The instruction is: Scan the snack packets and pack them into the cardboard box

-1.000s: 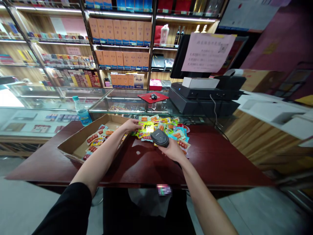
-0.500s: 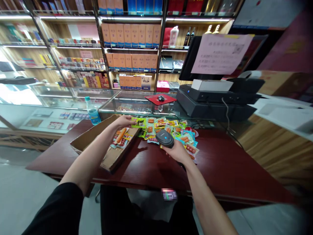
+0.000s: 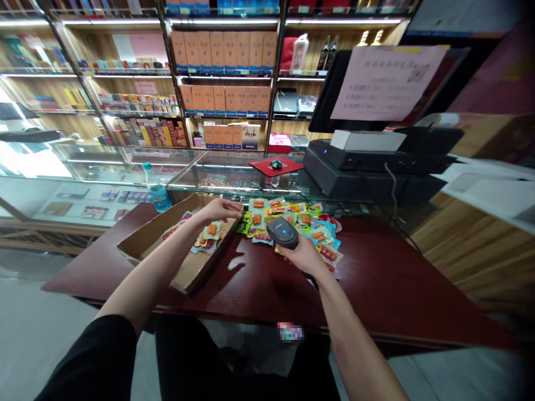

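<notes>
My right hand [image 3: 301,255] is wrapped round a black barcode scanner [image 3: 282,231], its head tilted over packaged sausages [image 3: 257,218]. These small packets lie in a loose heap on the table, several with clear fronts and coloured edges. Over the right rim of a shallow cardboard box [image 3: 193,275] hovers my left hand [image 3: 221,210], its fingers stretched towards the heap with nothing visible in them. Inside the box lie more sausage packets [image 3: 206,240], partly hidden by my left forearm.
A bottle of blue liquid [image 3: 159,195] stands behind the box. Beyond the dark red table [image 3: 376,278] are a glass counter with a mouse [image 3: 276,164] on a red mat, and a monitor [image 3: 330,94] with a paper sheet on it. Stocked shelves line the back.
My left hand has let go of the green packet it held and its fingers have spread. Different sausage packets show in the box. The scanner has stayed nearly still in my right hand.
</notes>
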`<state>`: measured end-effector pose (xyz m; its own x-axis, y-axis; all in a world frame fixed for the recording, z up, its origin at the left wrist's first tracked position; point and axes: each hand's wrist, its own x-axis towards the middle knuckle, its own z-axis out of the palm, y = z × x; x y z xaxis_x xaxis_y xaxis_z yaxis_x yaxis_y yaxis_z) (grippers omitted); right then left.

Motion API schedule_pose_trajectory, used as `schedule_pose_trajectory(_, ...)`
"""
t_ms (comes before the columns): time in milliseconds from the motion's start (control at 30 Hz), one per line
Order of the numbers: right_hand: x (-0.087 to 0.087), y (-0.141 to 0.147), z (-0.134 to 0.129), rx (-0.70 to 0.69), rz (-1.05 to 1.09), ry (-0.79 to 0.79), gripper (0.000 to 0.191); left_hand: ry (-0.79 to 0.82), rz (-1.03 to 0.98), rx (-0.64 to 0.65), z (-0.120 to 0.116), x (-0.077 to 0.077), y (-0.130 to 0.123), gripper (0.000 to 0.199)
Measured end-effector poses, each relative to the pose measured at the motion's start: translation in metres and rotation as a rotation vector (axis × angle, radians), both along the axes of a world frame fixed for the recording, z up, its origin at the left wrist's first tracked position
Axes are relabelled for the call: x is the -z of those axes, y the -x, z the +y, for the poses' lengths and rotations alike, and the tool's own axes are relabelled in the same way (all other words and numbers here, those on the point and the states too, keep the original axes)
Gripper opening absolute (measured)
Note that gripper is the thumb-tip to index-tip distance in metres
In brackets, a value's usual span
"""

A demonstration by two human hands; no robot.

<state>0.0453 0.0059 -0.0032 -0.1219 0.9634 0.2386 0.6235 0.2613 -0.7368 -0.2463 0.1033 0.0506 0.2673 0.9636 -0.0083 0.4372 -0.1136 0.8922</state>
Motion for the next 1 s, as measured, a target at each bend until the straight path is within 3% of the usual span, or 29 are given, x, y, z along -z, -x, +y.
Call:
schedule_pose_trajectory(200, -0.007, -0.023, -0.009, 0.069, -0.026, -0.036, 0.028, 0.023, 0.173, 0.246, 0.009, 0.021, -0.089, 0.038)
schedule_pose_trajectory(367, -0.012, -0.039, -0.019, 0.165, -0.025, -0.032, 0.031, -0.14, 0.407, 0.342, 0.008, 0.057, -0.137, 0.028)
schedule_pose_trajectory(533, -0.003, -0.049, -0.019, 0.168, -0.012, -0.047, 0.03, -0.352, 0.465, 0.385, 0.004, 0.09, -0.147, 0.028)
schedule_pose_trajectory(733, 0.002, -0.048, -0.018, 0.176, -0.027, -0.037, 0.029, -0.506, 0.486, 0.525, -0.006, 0.093, -0.153, 0.019)
schedule_pose_trajectory(900, 0.0, -0.044, -0.02, 0.138, -0.028, -0.028, 0.029, -0.395, 0.527, 0.492, -0.013, 0.09, -0.159, 0.017)
schedule_pose_trajectory(1000, 0.0, -0.041, -0.023, 0.159, -0.03, -0.029, 0.028, -0.244, 0.441, 0.4, -0.013, 0.089, -0.158, 0.043)
